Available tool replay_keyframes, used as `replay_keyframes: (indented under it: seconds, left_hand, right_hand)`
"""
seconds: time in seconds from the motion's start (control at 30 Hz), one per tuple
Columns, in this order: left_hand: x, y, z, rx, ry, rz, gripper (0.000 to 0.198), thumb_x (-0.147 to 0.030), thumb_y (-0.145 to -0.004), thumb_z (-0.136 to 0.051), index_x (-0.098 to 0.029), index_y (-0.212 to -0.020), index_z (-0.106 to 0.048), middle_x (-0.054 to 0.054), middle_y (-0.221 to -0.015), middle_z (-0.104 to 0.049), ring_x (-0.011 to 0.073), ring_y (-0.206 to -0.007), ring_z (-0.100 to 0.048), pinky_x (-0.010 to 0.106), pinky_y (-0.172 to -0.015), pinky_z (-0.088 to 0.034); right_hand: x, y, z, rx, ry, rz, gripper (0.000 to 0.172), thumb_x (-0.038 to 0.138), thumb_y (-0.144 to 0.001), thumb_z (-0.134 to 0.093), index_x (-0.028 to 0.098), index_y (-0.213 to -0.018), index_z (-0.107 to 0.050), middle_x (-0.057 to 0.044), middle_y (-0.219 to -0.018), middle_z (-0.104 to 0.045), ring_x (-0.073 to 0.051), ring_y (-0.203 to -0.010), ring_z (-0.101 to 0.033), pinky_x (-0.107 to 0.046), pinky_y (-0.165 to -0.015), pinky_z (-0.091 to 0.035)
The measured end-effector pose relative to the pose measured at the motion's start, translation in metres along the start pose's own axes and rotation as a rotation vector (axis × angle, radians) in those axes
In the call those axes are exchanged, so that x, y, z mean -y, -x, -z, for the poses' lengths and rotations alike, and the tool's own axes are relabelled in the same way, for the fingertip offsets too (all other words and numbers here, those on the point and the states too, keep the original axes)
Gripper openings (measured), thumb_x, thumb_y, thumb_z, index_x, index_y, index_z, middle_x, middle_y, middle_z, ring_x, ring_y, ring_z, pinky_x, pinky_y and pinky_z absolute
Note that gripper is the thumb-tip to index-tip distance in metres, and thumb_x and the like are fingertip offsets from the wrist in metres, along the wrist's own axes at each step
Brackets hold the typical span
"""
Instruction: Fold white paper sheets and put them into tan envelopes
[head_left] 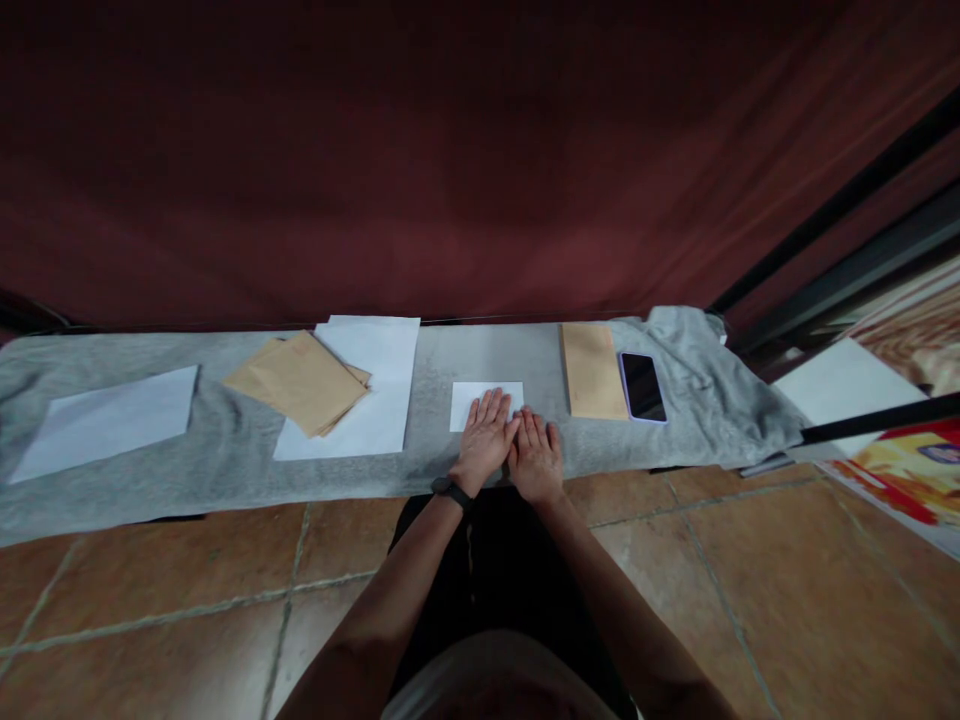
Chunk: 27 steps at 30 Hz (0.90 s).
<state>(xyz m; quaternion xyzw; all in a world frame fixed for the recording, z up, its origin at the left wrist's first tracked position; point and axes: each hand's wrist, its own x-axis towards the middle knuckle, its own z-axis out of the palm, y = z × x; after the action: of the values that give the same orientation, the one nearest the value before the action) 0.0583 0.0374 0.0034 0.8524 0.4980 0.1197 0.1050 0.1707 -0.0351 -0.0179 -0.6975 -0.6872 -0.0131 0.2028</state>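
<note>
Head view: left hand (486,430) and right hand (537,460) lie flat, grip open, holding nothing, pressing folded paper (460,410); fold looks done. Envelope (592,370) right of paper lies untouched.

I face a dark red curtain (450,150) that fills the whole upper view, hanging in soft folds and dimly lit. Below it a grey cloth (112,480) runs from left to right over a low surface. Nearer to me the floor (750,600) is terracotta tile with pale grout lines. To my right, black metal bars (847,200) slant upward, with a brightly printed poster (907,465) on the floor beneath.
</note>
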Motion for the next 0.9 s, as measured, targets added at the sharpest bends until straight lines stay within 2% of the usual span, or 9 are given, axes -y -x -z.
replay_keyframes:
  seconds: [0.1, 0.37, 0.6, 0.73, 0.9]
  left_hand:
    - [0.002, -0.006, -0.002, 0.012, -0.018, -0.002, 0.056, -0.041, -0.106, -0.028, -0.018, -0.156, -0.039, 0.008, -0.166, -0.033, 0.0245, -0.156, -0.02, 0.049, -0.128, -0.017]
    - [0.019, -0.016, -0.007, -0.044, -0.013, 0.111, 0.059, -0.041, -0.105, -0.03, -0.015, -0.158, -0.033, 0.011, -0.167, -0.028, 0.0238, -0.157, -0.018, 0.049, -0.128, -0.016]
    - [0.034, -0.008, -0.004, -0.083, -0.041, 0.186, 0.061, -0.038, -0.105, -0.028, -0.008, -0.158, -0.031, 0.016, -0.167, -0.027, 0.0263, -0.157, -0.018, 0.049, -0.127, -0.018]
    - [0.041, -0.002, -0.002, -0.108, -0.048, 0.225, 0.061, -0.038, -0.105, -0.029, -0.009, -0.158, -0.031, 0.016, -0.166, -0.029, 0.027, -0.156, -0.021, 0.05, -0.127, -0.02]
    - [0.043, 0.002, -0.001, -0.136, -0.049, 0.25, 0.061, -0.036, -0.104, -0.03, -0.009, -0.159, -0.03, 0.016, -0.165, -0.031, 0.0268, -0.156, -0.022, 0.05, -0.127, -0.02]
  right_hand:
    - [0.0, 0.0, -0.002, -0.008, 0.003, 0.004, 0.054, 0.03, -0.103, -0.04, 0.011, -0.154, -0.042, -0.016, -0.157, -0.046, -0.03, -0.147, -0.041, -0.054, -0.122, -0.022]
    - [0.0, 0.0, -0.005, -0.032, 0.009, -0.007, 0.056, 0.035, -0.104, -0.039, 0.012, -0.156, -0.039, -0.015, -0.156, -0.048, -0.03, -0.144, -0.044, -0.053, -0.122, -0.022]
    - [-0.002, 0.0, -0.004, -0.016, 0.01, -0.003, 0.058, 0.036, -0.105, -0.037, 0.011, -0.157, -0.036, -0.016, -0.156, -0.047, -0.031, -0.145, -0.043, -0.053, -0.123, -0.022]
    - [-0.001, 0.001, -0.004, -0.018, 0.015, -0.006, 0.058, 0.034, -0.104, -0.039, 0.013, -0.158, -0.034, -0.015, -0.157, -0.047, -0.03, -0.145, -0.044, -0.053, -0.122, -0.023]
    - [-0.002, -0.003, 0.001, -0.029, -0.028, -0.025, 0.054, 0.033, -0.105, -0.039, 0.014, -0.156, -0.04, -0.015, -0.154, -0.05, -0.029, -0.144, -0.045, -0.052, -0.121, -0.026]
